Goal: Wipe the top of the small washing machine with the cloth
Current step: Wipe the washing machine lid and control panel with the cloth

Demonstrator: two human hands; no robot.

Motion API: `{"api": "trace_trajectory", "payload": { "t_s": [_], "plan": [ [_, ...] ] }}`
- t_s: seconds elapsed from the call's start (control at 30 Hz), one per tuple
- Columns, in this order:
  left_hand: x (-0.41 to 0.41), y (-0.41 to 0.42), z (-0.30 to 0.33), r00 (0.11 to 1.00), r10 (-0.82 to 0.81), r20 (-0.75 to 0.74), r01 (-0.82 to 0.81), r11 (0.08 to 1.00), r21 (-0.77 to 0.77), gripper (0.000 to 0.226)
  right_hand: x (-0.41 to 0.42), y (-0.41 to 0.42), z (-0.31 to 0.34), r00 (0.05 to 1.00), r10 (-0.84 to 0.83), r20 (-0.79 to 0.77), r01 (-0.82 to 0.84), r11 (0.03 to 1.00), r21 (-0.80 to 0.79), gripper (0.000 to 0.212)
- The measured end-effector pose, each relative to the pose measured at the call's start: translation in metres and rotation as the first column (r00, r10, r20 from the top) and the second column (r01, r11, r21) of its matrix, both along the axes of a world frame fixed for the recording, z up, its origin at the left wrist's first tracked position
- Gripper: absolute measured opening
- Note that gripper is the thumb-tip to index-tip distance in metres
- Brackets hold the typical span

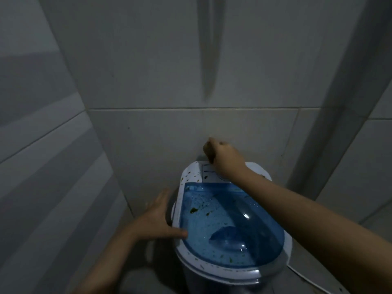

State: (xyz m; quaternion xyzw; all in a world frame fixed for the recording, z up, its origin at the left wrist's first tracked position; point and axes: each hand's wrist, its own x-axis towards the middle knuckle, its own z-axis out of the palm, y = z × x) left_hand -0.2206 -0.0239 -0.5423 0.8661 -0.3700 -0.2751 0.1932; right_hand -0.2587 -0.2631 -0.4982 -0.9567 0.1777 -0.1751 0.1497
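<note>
The right hand (221,159) reaches to the back of the small washing machine (231,270) and is closed into a fist above its white control panel (209,172), close to the tiled wall (169,132). A small dark shape shows at the knuckles, but the light is too dim to say whether it is the cloth; no cloth can be made out anywhere else in view, so whether the fist holds one cannot be told. The left hand (157,217) is spread wide and empty, palm against the left side of the machine, with the thumb lying over the white rim (177,209) at the edge of the blue lid (229,228). The lid carries water drops and several dark green flecks, and more flecks dot the white surround. From here, 3 things look likely to go wrong. If the fist is empty, wiping will only smear the wet flecks across the lid. Pushing hard at the back could rock or slide the light machine, since only 1 open hand steadies it. Rubbing over the control panel could push water into the controls, or turn a knob, if 1 sits beneath the hand, which is hidden.
</note>
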Motion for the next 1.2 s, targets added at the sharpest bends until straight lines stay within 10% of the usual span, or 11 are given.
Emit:
{"api": "trace_trajectory", "payload": {
  "t_s": [0.17,1.2],
  "plan": [
    [0.001,0.006,-0.034,0.978,-0.206,0.042,0.204,0.978,0.052,0.153,0.025,0.024,-0.033,0.944,0.008,-0.331,-0.049,0.992,-0.115,0.065],
    [0.007,0.006,-0.079,0.984,-0.151,0.095,0.167,0.966,-0.198,0.155,-0.079,0.114,-0.047,0.826,0.518,-0.222,-0.524,0.851,0.036,0.056]
  ]
}}
